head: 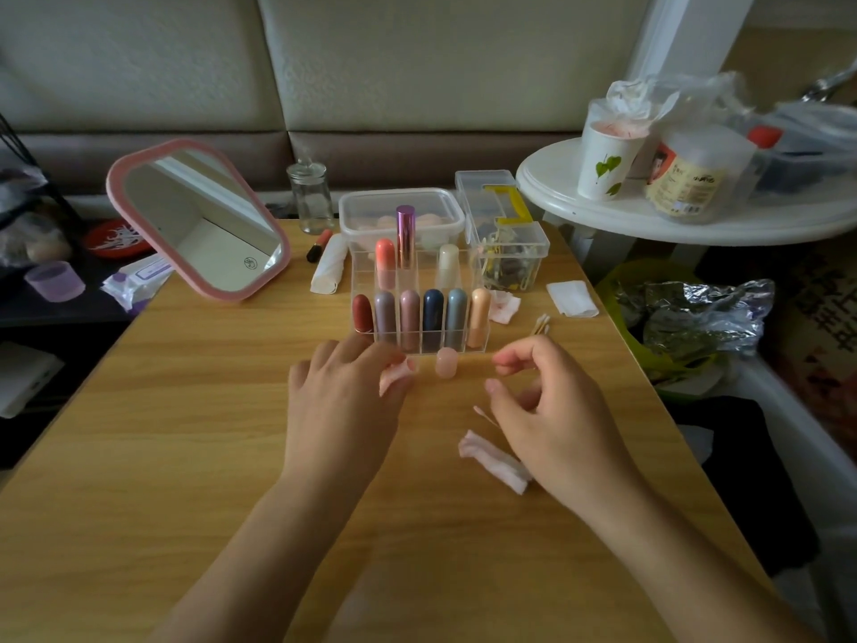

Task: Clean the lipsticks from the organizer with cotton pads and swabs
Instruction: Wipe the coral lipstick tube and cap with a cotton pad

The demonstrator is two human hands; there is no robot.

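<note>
A clear acrylic organizer (419, 338) stands mid-table with several lipsticks upright in its slots. Just in front of it, my left hand (343, 401) grips a pale pink lipstick (394, 374) lying low near the table. Its pink cap (446, 362) stands upright on the table between my hands. My right hand (552, 410) hovers to the right of the cap, thumb and forefinger apart, the other fingers curled on a cotton swab (482, 413) whose tip pokes out to the left. A used, pink-stained cotton pad (494, 461) lies under my right wrist.
A pink-framed mirror (199, 220) leans at the back left. Behind the organizer are a clear tub (401, 204), a glass jar (310, 197) and a box of clips (508, 252). Spare swabs (540, 324) and pads (572, 298) lie at the right, near the table edge.
</note>
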